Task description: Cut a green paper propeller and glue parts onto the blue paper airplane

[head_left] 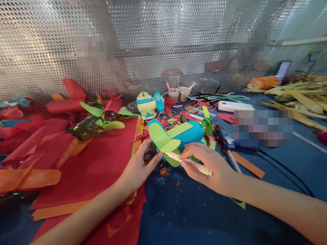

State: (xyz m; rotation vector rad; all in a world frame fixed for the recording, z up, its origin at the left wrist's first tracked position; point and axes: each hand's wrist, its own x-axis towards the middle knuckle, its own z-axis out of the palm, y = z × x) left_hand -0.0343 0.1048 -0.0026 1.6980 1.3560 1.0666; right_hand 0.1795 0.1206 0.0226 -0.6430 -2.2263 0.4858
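A toy plane (192, 136), built from a green bottle wrapped in blue paper, lies in front of me with light green paper wings and tail pieces. At its tail end my left hand (139, 166) is closed, thumb and fingers around the paper edge. My right hand (208, 165) pinches a cream-coloured marker pen (201, 167), whose tip points at a light green tail piece (174, 157) and seems to touch it. The plane's underside and some left fingertips are hidden.
Red paper sheets (102, 160) and several red bottle planes (61, 105) fill the left. A yellow-and-blue plane (146, 103) stands behind. Paper scraps are strewn around. A glue gun (224, 137) with a black cord, an orange strip (247, 164) and a white box (235, 106) lie right.
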